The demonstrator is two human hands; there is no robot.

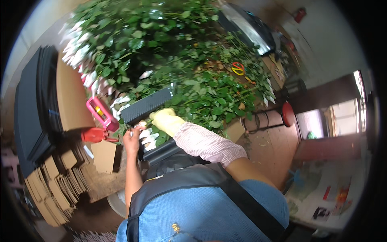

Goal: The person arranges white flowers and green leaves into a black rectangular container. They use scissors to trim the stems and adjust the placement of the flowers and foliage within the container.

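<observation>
My left hand [131, 142] is bare, its fingers pinched together beside a pale flower head [142, 124] at the left end of a black trough. What the fingertips hold is too small to make out. My right hand [166, 120], in a pale yellow glove with a striped sleeve, is closed over the trough, and its grip is hidden. The trough's far wall [147, 105] and rounded near edge [163, 151] show on either side of my hands. Between them lie white-wrapped flower heads [149, 140] with green leaves.
Leafy stems [153, 36] with white-wrapped heads [78, 50] pile up beyond the trough. A pink tape dispenser [101, 113] and red tool [94, 134] lie left, by stacked cardboard pieces [56, 189] and dark panels [34, 105]. A red-topped stool [287, 114] stands right.
</observation>
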